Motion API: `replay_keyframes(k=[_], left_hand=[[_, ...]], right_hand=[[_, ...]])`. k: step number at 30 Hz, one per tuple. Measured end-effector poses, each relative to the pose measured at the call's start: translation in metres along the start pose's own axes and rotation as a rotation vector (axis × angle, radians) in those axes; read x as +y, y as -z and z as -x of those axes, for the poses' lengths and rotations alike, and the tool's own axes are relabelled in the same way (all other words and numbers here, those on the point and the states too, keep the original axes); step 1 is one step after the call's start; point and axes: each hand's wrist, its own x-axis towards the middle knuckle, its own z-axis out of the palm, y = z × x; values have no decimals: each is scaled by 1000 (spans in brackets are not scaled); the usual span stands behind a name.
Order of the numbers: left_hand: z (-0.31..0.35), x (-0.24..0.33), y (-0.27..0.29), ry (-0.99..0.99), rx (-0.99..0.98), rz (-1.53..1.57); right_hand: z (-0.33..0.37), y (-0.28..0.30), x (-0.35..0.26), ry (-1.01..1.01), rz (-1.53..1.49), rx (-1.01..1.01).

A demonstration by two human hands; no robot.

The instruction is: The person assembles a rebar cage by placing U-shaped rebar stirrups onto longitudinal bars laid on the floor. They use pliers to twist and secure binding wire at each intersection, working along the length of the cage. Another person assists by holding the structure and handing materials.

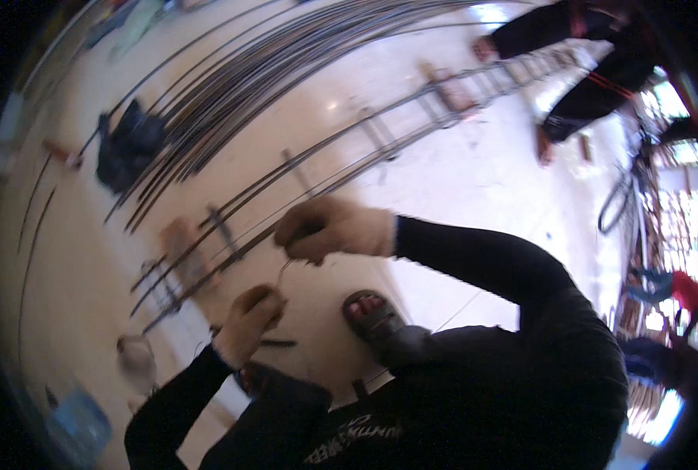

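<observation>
My left hand (248, 323), in a tan work glove, is curled closed low in front of me; what it holds is hidden. Higher and to the right, my right hand (329, 229) wears a matching glove and pinches a thin piece of wire (284, 271), which slants down toward the left hand. Past both hands lies a long frame of steel bars (341, 176) with cross ties, running from lower left to upper right. The right hand overlaps its near bar in view; I cannot tell whether they touch. A short dark bar-like object (278, 342) shows beside the left hand.
Many loose steel rods (270, 74) lie beyond the frame, with a black plastic bag (129, 149) at their left end. Blocks (186, 247) sit under the frame. A blue container (79, 427) stands lower left. Another person's legs (568, 94) are at upper right.
</observation>
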Motion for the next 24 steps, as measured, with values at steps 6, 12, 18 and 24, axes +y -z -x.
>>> replay_keyframes(k=[6,12,18,24], left_hand=[[-7,-11,15,-39,-17,15],[-15,-34,31,-195,-40,-277],[-4,-23,28,-211,-194,-501],[14,-14,-14,-137,-16,-704]], right_hand=[[-8,3,13,204,452,-134],[-1,-15,32,240,465,108],[-13,-27,68,-411,3,42],[-18,-28,135,-31,984,-2]])
